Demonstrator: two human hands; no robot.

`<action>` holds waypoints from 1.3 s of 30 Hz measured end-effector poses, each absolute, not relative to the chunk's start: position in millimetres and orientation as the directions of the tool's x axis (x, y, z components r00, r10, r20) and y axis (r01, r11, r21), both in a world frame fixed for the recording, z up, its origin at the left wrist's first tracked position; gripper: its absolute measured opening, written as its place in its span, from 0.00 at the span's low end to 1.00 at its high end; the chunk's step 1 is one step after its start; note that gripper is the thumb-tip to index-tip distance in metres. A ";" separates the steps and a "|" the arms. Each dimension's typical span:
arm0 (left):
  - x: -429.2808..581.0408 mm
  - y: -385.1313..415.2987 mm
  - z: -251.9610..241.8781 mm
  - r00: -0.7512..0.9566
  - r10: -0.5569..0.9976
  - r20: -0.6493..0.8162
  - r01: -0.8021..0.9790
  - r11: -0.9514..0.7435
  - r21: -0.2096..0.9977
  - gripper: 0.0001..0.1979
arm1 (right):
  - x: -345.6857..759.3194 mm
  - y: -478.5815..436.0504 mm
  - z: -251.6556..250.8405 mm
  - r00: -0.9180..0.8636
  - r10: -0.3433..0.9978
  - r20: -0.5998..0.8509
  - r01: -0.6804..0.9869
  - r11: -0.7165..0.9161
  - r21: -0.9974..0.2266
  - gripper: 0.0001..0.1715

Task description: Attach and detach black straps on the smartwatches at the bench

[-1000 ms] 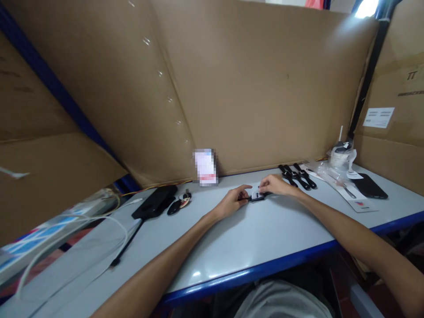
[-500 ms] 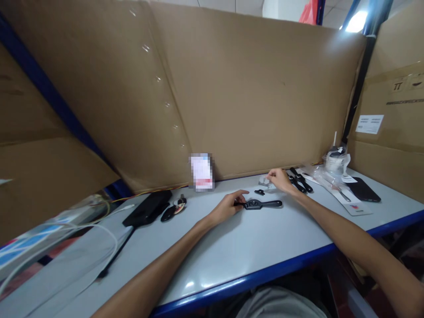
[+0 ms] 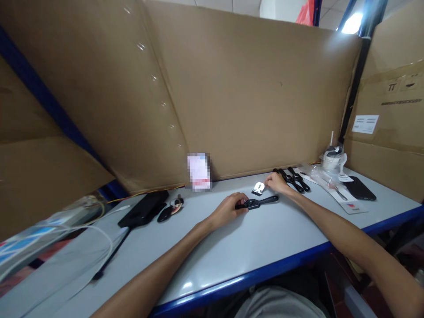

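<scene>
A black two-handled tool (image 3: 253, 203) lies across the grey table, and the fingers of my left hand (image 3: 232, 206) are closed round its left handle. Its right handle points away to the right, untouched. My right hand (image 3: 275, 182) pinches the right edge of a shiny metal plate (image 3: 259, 187), which is raised a little behind the tool. A small black piece shows at the plate's lower edge; I cannot tell whether the two are joined. Several similar black tools (image 3: 291, 180) lie just beyond my right hand.
To the right are a plastic-wrapped cup (image 3: 332, 160), clear packaging (image 3: 318, 176) and a dark phone (image 3: 361, 188). A propped phone (image 3: 199, 172) leans on the cardboard wall (image 3: 232, 88). Keys (image 3: 170, 210), a black box (image 3: 144, 208) and cables lie left.
The metal plate, flatter and farther back before, is now tilted toward the camera and nearer the small black piece. My left hand's fingers have closed more round the handle, and the tool has turned slightly.
</scene>
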State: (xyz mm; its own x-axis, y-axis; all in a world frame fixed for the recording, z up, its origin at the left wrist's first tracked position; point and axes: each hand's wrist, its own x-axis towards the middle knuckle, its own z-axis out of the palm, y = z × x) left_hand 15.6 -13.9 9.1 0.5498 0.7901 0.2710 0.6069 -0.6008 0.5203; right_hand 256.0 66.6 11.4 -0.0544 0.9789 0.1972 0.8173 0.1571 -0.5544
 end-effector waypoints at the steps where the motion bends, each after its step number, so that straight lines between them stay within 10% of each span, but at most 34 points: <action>1: 16.2 -14.6 9.3 0.547 0.795 0.263 0.610 -0.594 0.524 0.09 | 257.5 66.0 13.2 -0.054 0.977 0.204 0.820 0.160 -0.549 0.10; 11: 17.3 -19.6 8.9 0.530 0.820 0.217 0.711 -0.569 0.414 0.09 | 287.3 52.1 46.9 0.057 0.871 0.488 0.935 0.124 -0.332 0.17; 23: 18.4 -23.7 12.5 0.514 0.821 0.250 0.737 -0.571 0.361 0.11 | 250.3 17.2 46.5 -0.322 0.881 0.346 0.903 0.395 -0.167 0.16; 39: 2.2 -13.5 10.0 0.640 0.709 0.298 0.648 -0.706 0.286 0.20 | 302.5 48.0 55.9 -0.006 0.859 0.512 0.935 0.186 -0.301 0.17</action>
State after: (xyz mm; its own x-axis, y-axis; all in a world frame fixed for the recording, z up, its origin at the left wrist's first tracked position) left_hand 2.2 -13.5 10.0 0.6396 0.7085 0.2982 0.6483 -0.7056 0.2861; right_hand 302.5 48.0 55.9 -0.0060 0.8589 0.5121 0.9351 0.1862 -0.3014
